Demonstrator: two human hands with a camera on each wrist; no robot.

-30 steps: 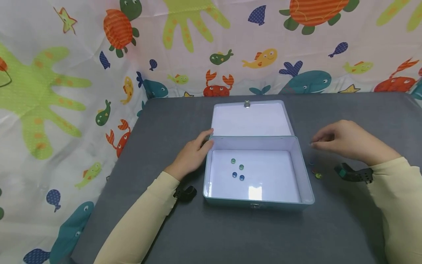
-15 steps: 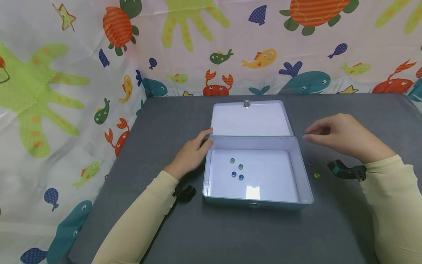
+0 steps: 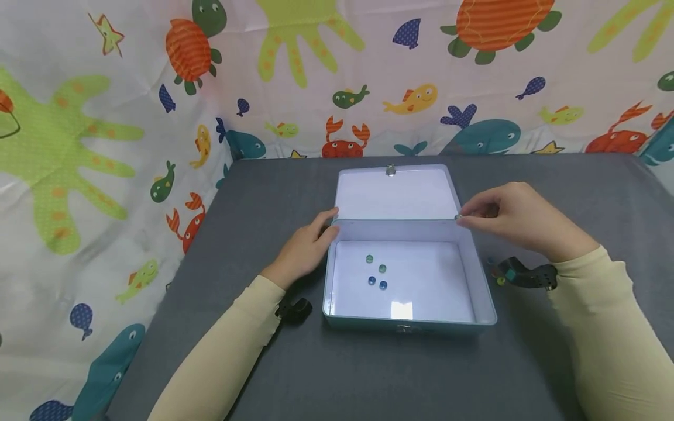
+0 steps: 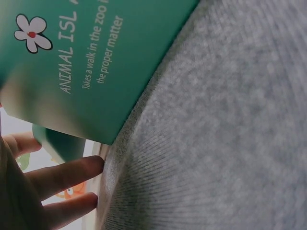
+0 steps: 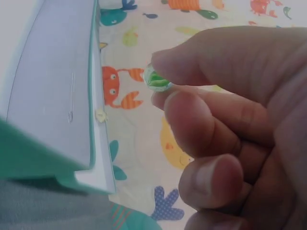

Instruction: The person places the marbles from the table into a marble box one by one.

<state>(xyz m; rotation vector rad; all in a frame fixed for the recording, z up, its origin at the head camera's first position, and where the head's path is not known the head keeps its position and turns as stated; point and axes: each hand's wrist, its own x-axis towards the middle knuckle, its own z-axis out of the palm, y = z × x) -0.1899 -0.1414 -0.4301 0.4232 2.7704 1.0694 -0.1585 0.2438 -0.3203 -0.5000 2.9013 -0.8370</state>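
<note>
A hinged tin box, white inside and teal outside, lies with its lid folded back. On its floor sit two green marbles and two blue marbles. My left hand rests at the box's back left corner, thumb over the rim; its fingers look straight in the left wrist view. Between thumb and index finger my right hand pinches a clear marble with a green swirl. That hand hovers by the back right corner of the box.
Several small marbles, one yellow-green marble among them, lie on the grey tabletop right of the box, partly behind the right wrist's camera band. A cloth with sea animals hangs behind and to the left.
My right hand has moved left, from the table beside the box to the box's back right corner, carrying the marble. The left hand has stayed at the rim.
</note>
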